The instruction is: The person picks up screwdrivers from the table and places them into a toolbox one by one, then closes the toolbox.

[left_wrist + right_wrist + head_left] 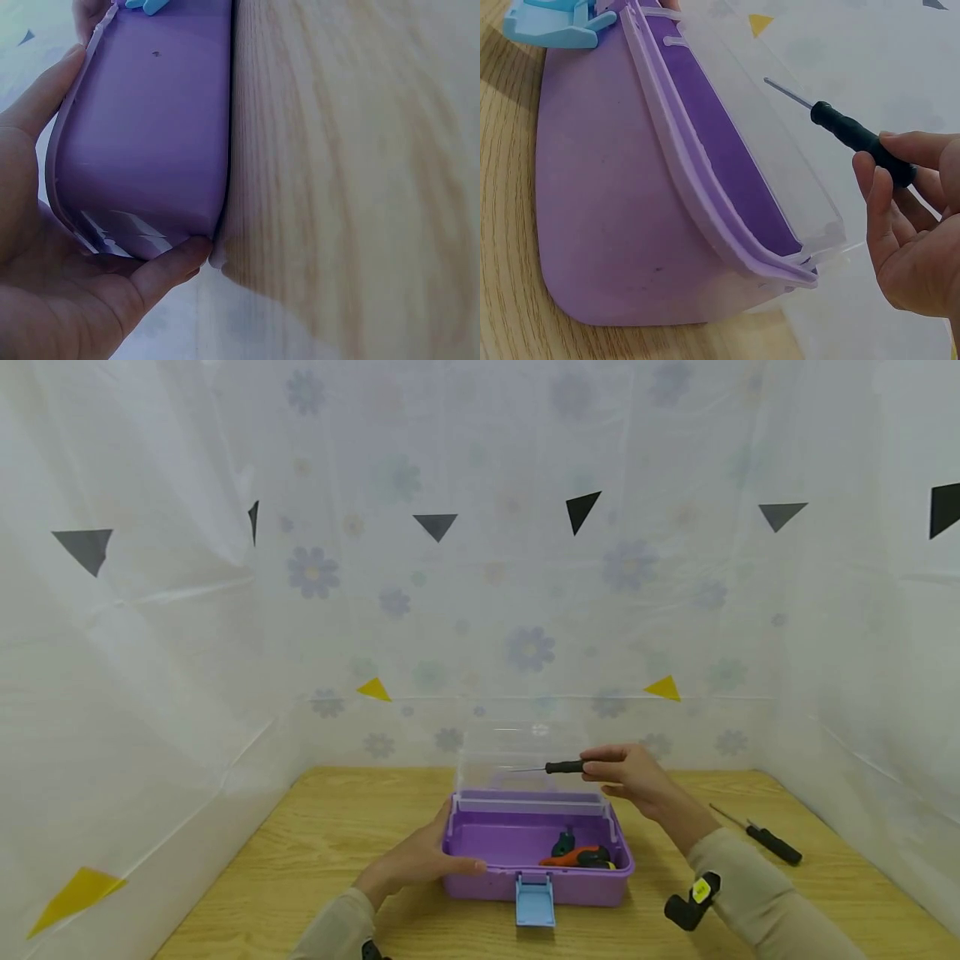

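A purple plastic toolbox [480, 847] stands open on the wooden table, its clear lid [498, 760] raised at the back and a light blue latch [535, 900] hanging at the front. My left hand [420, 860] grips its left end, thumb on the rim; the left wrist view shows fingers [169, 270] wrapped round the purple toolbox wall [157, 135]. My right hand [626, 772] holds a thin black-handled screwdriver [551, 767] above the box, tip pointing left. In the right wrist view the screwdriver [855, 135] sits pinched by fingertips [877, 187] beside the lid [765, 157]. Orange and dark tools [581, 855] lie inside.
A second black-handled screwdriver [761, 835] lies on the table to the right of the box. White floral sheeting [525, 568] with dark and yellow triangles walls the table on three sides. Bare wood [315, 843] shows left and right of the box.
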A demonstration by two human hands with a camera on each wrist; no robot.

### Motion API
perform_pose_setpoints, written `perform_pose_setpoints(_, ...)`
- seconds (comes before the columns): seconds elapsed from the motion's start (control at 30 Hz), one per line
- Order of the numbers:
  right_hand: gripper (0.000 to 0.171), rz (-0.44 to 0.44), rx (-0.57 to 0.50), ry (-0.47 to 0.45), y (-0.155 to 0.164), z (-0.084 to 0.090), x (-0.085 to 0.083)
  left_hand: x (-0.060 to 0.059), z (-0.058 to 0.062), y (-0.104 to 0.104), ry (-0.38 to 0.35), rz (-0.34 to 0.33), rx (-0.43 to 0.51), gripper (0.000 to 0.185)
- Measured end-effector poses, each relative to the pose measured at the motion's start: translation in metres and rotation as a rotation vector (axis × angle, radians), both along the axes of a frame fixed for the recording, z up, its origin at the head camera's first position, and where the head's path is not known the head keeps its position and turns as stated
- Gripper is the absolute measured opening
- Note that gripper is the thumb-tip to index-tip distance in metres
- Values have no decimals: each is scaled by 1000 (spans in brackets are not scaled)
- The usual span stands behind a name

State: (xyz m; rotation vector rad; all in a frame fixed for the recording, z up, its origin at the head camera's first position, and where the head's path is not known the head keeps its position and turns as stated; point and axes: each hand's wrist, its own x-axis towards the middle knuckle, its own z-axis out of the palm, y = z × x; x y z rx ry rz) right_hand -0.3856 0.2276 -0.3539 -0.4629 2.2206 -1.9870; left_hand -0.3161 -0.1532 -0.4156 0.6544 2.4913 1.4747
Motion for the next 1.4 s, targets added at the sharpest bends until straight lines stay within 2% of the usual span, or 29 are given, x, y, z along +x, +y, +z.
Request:
perform_pose_setpoints(0.13, 30, -7, 13, -11, -4, -2, -2, 0, -1, 1, -7, -9, 7, 127)
perform_pose_setpoints(0.43, 44, -22, 71, 6, -11, 0, -1, -1, -1, 2, 0, -8, -2, 127)
perform_pose_setpoints(0.8, 46, -30, 0, 9, -11, 6, 5, 1, 1, 2, 2, -13, 1, 127)
perform_pose_setpoints(1.1, 35, -33, -2, 25, -4, 6, 7, -1, -2, 1, 10, -10, -5, 128)
perform_pose_setpoints(1.4, 43, -19, 25, 22, 4, 5, 8, 1, -1, 1, 14, 4, -11, 130)
